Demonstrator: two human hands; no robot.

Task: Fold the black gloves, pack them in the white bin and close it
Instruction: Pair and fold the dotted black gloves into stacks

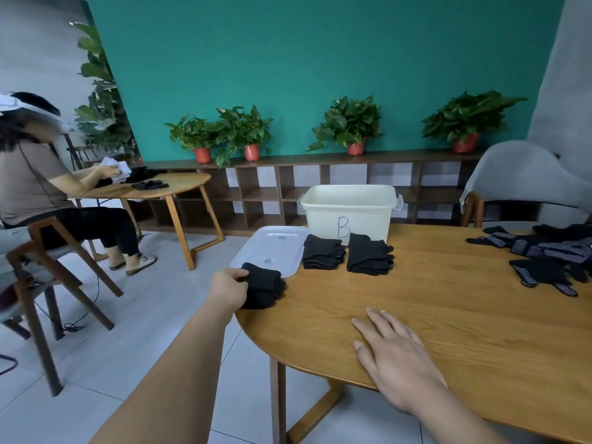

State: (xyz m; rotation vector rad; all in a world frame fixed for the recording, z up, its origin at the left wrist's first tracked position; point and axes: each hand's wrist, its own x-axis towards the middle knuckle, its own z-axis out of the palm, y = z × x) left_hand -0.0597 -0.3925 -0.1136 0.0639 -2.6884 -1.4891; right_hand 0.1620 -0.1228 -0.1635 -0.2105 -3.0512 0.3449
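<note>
Folding looks partly done, and packing has not yet begun. At the near left edge of the round wooden counter (448, 315), the left hand (229, 288) has its fingers and thumb curled round a folded bundle of black knit gloves (264, 286). The bundle lies on the wood and overlaps the near edge of the flat white plastic lid (270, 248). Just right of the lid sit a folded black glove stack (323, 253) and a second folded stack (368, 254) — side by side, just in front of the open white plastic bin marked with a blue B (349, 208). The bin's inside cannot be seen from this angle. Nearer the person, the right hand (394, 350) rests flat on the counter, fingers straight and slightly spread, holding nothing. At the far right lies a loose heap of unfolded black gloves with dotted palms (551, 254).

My reading is that the step in hand is either setting a finished bundle beside the others or lifting it — I cannot tell which. Next, the bundle needs a firm enough grip to keep its fold. After that comes either a carry over the bin's rim or a reach right for another loose glove, with the lid going on last.
</note>
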